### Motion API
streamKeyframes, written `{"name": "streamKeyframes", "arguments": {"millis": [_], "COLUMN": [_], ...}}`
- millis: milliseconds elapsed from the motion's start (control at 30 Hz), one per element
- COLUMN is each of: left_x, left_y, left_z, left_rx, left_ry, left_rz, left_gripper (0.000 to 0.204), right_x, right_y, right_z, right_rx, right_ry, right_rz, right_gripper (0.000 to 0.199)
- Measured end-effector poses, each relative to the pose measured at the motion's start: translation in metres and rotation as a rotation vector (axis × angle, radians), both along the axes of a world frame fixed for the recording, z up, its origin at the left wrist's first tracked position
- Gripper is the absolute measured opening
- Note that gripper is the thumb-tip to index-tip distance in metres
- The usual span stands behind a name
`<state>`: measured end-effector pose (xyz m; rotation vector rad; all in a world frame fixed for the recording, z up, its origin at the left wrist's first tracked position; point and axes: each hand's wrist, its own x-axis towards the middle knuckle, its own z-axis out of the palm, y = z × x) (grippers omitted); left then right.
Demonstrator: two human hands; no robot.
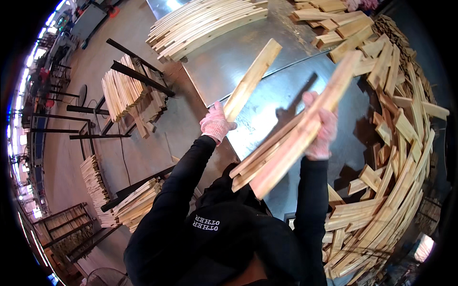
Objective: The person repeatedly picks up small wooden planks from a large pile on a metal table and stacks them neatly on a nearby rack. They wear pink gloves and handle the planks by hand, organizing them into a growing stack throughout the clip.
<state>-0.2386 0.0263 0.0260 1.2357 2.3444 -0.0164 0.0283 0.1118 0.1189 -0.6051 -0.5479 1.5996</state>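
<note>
Pink-gloved fingers of the left hand (216, 124) clench the lower end of a single wooden slat (253, 78), which rises from the fist toward the upper middle of the frame, its long axis tilted up and to the right over the metal table (267, 62). The right hand (322, 131) — also in a pink glove — wraps around a bundle of slats (291, 138), fingers grasping it near mid-length; the bundle runs diagonally from the lower centre up to the upper right, roughly parallel with the single slat.

As a judgement, the sorting looks well underway but far from finished: a neat stack of slats (205, 26) lies at the upper centre of the table, while a large loose heap of slats (396, 157) crowds the right side — much left to handle. More stacked slats on racks (126, 90) sit at the left.
</note>
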Motion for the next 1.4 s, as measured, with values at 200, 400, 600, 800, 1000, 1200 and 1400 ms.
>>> {"name": "streamKeyframes", "arguments": {"millis": [200, 400, 600, 800, 1000, 1200, 1400], "left_x": [-0.056, -0.04, -0.142, -0.029, 0.147, 0.131, 0.212], "left_y": [0.048, 0.045, 0.075, 0.051, -0.068, -0.057, -0.102], "left_z": [0.016, 0.0, -0.022, 0.034, -0.002, -0.007, 0.037], "left_rx": [-0.168, 0.036, 0.131, 0.581, 0.193, 0.238, 0.742], "left_ry": [-0.387, -0.047, 0.272, 0.047, -0.236, -0.059, -0.541], "left_rz": [-0.249, -0.093, -0.281, -0.578, -0.686, -0.693, -0.607], "left_gripper": [0.081, 0.072, 0.063, 0.088, 0.114, 0.112, 0.084], "right_x": [-0.127, -0.125, 0.034, 0.109, 0.343, 0.501, 0.532], "right_y": [0.055, -0.003, -0.083, -0.157, -0.228, -0.292, -0.334], "right_z": [-0.091, -0.081, -0.101, -0.06, 0.004, -0.013, 0.002], "right_rx": [-0.144, -0.221, -0.149, -0.118, -0.763, -1.25, -0.924], "right_ry": [-1.081, -0.763, -1.176, -1.683, -2.227, -2.415, -2.342], "right_rz": [0.248, 0.313, -0.375, -0.489, -0.853, -0.385, -0.146], "right_gripper": [0.039, 0.05, 0.048, 0.05, 0.068, 0.105, 0.089]}}
